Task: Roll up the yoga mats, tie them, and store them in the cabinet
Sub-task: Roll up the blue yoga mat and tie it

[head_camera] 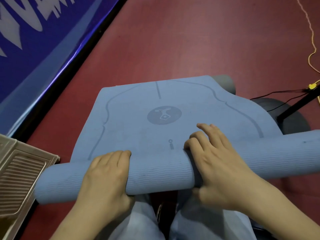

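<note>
1. The fingers [121,156] of the left hand [105,175] are curled over the top of the rolled part [155,175] of the blue yoga mat [138,132], with the thumb tucked under the near side, so the roll is gripped.
2. The right hand [214,161] is laid over the roll as well; two of its fingers are bent down onto the flat sheet, two are stretched forward, and the thumb is pressed against the near side.
3. The roll is held across the person's knees [143,219], on the red floor [190,40].
4. The unrolled part is spread away from the person, printed with a round logo [164,115].
5. A grey roll [225,83] is partly hidden under the mat's far right corner.
6. A yellow cord [311,54] is seen along the floor's right edge.
</note>
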`<state>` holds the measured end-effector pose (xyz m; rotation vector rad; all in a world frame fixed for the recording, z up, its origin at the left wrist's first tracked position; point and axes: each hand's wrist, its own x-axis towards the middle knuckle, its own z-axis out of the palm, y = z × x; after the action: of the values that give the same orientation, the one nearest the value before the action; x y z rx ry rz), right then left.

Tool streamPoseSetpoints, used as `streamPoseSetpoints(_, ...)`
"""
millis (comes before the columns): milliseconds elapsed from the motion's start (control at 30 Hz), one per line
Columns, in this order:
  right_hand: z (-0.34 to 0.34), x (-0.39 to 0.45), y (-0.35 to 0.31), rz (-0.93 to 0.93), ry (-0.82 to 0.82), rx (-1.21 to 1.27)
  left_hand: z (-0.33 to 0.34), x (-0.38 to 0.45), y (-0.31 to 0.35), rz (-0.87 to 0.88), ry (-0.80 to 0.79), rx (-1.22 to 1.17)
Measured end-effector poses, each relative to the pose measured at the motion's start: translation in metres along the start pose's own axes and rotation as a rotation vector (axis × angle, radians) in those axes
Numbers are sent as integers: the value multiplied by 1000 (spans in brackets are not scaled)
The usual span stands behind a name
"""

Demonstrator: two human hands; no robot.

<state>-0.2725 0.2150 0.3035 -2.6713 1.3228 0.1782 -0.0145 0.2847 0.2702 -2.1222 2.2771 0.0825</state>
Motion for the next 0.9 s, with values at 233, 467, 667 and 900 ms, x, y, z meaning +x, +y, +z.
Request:
streamPoseSetpoints(233,3,4,-2,13,83,-41,-42,45,-9,-43,-419,-29)
streamPoseSetpoints(467,17,5,8,32,103,-67,-40,56,-14,-45,-478,-79)
streamPoseSetpoints(667,14,17,12,34,78,-52,-24,40,-19,6,-177,-138)
streamPoseSetpoints(900,-12,32,13,19,-75,-57,-27,29,-25,27,-36,-231)
